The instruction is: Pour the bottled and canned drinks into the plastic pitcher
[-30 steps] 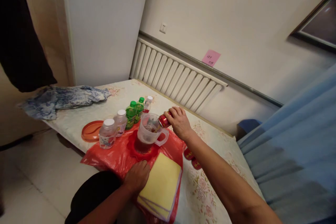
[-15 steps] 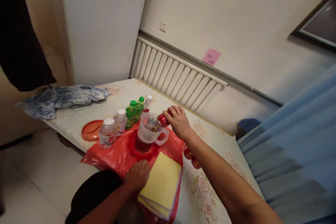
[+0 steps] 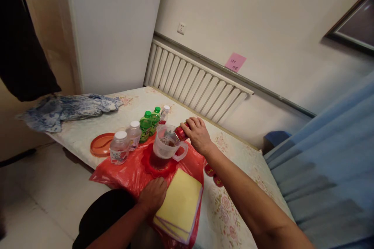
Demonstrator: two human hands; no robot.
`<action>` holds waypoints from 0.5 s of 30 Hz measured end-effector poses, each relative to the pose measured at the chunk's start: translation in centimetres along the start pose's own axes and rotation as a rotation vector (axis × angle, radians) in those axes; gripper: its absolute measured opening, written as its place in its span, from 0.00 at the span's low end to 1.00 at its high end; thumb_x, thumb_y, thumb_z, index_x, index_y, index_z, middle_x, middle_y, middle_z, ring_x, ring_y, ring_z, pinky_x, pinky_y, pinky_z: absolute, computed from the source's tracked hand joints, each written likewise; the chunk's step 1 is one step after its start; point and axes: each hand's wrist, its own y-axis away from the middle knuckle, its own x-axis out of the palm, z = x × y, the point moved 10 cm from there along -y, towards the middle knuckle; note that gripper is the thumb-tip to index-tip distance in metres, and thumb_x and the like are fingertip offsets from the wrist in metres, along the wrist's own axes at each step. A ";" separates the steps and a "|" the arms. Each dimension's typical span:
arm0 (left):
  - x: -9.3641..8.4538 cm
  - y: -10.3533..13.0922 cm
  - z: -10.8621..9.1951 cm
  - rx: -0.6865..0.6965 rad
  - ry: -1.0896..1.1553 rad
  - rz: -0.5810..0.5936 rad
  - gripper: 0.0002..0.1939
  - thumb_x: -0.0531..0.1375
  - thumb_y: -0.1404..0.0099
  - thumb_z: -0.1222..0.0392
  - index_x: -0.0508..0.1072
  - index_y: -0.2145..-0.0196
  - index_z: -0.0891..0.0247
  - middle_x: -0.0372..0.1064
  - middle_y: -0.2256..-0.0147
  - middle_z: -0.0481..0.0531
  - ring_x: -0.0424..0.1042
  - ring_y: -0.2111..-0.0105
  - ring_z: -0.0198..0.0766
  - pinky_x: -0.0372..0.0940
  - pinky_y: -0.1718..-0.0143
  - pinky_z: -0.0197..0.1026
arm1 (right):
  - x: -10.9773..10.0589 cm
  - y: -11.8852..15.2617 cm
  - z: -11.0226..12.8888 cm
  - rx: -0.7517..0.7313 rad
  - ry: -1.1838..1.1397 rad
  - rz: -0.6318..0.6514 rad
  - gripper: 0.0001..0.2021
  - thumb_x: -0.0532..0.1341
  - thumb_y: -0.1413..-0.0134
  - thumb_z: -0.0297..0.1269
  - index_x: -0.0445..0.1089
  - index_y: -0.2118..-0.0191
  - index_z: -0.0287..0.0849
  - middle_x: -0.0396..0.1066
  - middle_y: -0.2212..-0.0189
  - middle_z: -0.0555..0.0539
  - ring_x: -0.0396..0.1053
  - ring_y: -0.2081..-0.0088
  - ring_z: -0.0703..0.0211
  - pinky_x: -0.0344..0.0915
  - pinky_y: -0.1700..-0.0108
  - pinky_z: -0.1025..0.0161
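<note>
My right hand [image 3: 198,134] is wrapped round a red can [image 3: 181,132], tilted with its mouth over the rim of a clear plastic jug [image 3: 163,148]. Dark liquid with bubbles stands in the jug, which sits in a red scalloped dish [image 3: 147,163] on a red plastic sheet [image 3: 122,175]. My left hand [image 3: 153,194] rests at the sheet's near edge, just below the dish and beside yellow cloths [image 3: 182,200]; its fingers are bent, and whether they grip anything is hidden.
Left of the jug stand white-capped bottles [image 3: 119,149] and green bottles [image 3: 145,128]. An orange lid [image 3: 101,144] lies further left. More red cans [image 3: 209,170] are beneath my right forearm. Patterned cloth [image 3: 73,109] lies at the far left, and a radiator [image 3: 193,81] lines the wall.
The stream of liquid seen earlier at the can's mouth no longer shows. The can and my right hand have shifted very slightly left; my left hand stays put.
</note>
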 end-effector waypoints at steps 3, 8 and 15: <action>0.0 0.0 0.0 -0.002 0.000 0.004 0.12 0.49 0.30 0.66 0.72 0.66 0.63 0.69 0.66 0.54 0.66 0.64 0.44 0.58 0.60 0.47 | 0.1 0.1 0.0 0.002 -0.002 -0.003 0.15 0.53 0.33 0.32 0.66 0.44 0.44 0.67 0.49 0.39 0.57 0.44 0.45 0.52 0.40 0.44; 0.4 0.0 0.1 -0.003 0.000 0.008 0.12 0.50 0.30 0.65 0.73 0.65 0.62 0.69 0.65 0.54 0.66 0.63 0.44 0.58 0.60 0.47 | 0.3 0.3 0.0 0.004 -0.016 -0.001 0.15 0.53 0.33 0.32 0.66 0.44 0.44 0.67 0.49 0.39 0.57 0.44 0.45 0.52 0.40 0.44; 0.8 -0.1 0.3 0.000 -0.003 0.022 0.13 0.49 0.30 0.64 0.73 0.66 0.61 0.69 0.66 0.53 0.67 0.64 0.42 0.59 0.61 0.46 | 1.0 0.7 -0.8 0.079 -0.122 -0.003 0.16 0.54 0.34 0.32 0.66 0.43 0.45 0.68 0.49 0.39 0.57 0.44 0.46 0.51 0.39 0.45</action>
